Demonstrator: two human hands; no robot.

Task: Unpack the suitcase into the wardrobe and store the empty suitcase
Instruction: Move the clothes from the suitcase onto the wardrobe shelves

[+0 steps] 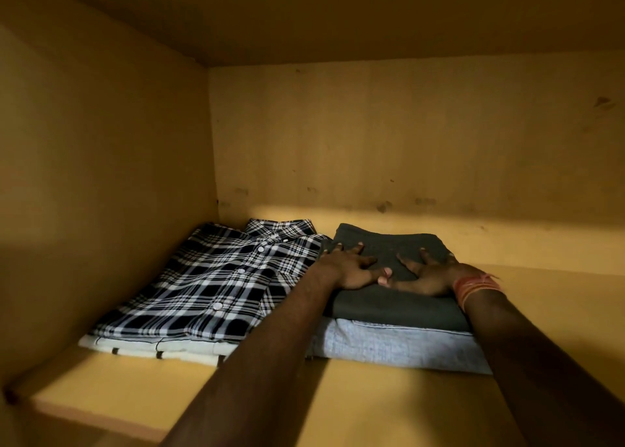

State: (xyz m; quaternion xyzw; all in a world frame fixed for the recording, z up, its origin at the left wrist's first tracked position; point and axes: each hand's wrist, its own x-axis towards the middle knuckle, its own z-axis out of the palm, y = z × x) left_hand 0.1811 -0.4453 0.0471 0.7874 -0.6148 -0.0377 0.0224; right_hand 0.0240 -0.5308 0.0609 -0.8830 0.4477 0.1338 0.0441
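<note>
Grey garment (399, 308) under left grip (351, 270) and right grip (427, 277), both spread flat; an uneven push could slide it off the pale fold (399, 345).

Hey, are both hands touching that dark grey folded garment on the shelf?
Touching. The head view shows the left hand and right hand lying flat, fingers spread, on top of the dark grey garment.

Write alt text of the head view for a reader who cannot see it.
The left hand and right hand press flat on a dark grey garment stacked on a pale blue garment, beside a plaid shirt on a wardrobe shelf.
</note>
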